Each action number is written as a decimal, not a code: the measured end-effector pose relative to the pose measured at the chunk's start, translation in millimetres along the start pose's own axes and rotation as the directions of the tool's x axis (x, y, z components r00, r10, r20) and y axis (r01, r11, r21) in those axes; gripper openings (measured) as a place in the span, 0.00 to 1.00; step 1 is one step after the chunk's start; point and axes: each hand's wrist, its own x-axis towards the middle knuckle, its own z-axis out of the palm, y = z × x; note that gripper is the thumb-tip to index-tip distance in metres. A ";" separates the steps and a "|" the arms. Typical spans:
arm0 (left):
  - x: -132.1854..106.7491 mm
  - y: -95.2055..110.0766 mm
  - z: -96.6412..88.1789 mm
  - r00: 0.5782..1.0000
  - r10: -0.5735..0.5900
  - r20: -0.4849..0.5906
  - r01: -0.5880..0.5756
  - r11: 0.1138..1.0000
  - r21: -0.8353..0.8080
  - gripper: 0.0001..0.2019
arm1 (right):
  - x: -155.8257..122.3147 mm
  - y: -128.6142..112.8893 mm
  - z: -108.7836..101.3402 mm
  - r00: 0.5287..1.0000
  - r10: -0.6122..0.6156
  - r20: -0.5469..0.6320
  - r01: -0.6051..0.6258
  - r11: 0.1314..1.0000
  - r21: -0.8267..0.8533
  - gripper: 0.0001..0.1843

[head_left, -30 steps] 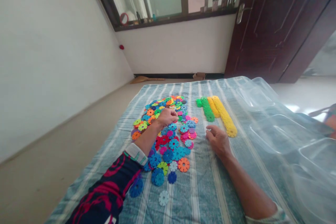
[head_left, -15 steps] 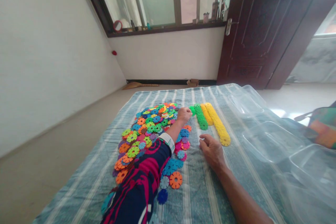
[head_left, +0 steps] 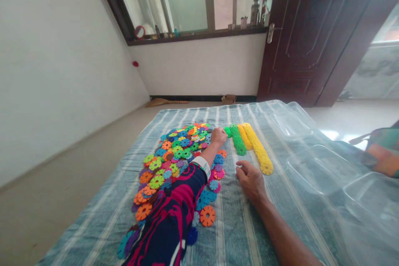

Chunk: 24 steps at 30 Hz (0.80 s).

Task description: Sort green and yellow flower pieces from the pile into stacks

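Your left hand is curled closed, well apart from your open right hand, and a careless knuckle could push the long green plastic disc strip into the loose multicoloured plastic discs.

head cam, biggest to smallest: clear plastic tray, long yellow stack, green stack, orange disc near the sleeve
clear plastic tray
long yellow stack
green stack
orange disc
The disc lies nearer the camera, so its place is less sure.
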 end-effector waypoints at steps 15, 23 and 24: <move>-31.7 -18.9 -37.1 0.992 0.113 0.056 -0.115 0.992 0.045 0.08 | -2.7 0.8 -1.9 1.000 0.014 -0.001 -0.014 1.000 0.027 0.19; -62.1 -57.8 -96.1 0.952 0.244 0.186 -0.264 0.960 0.092 0.07 | -2.2 -0.4 -5.3 1.000 0.024 0.010 -0.024 1.000 -0.018 0.22; -67.7 -59.7 -97.6 0.943 0.261 0.205 -0.284 0.954 0.096 0.07 | -2.3 -0.4 -5.6 1.000 0.023 0.010 -0.022 1.000 -0.022 0.22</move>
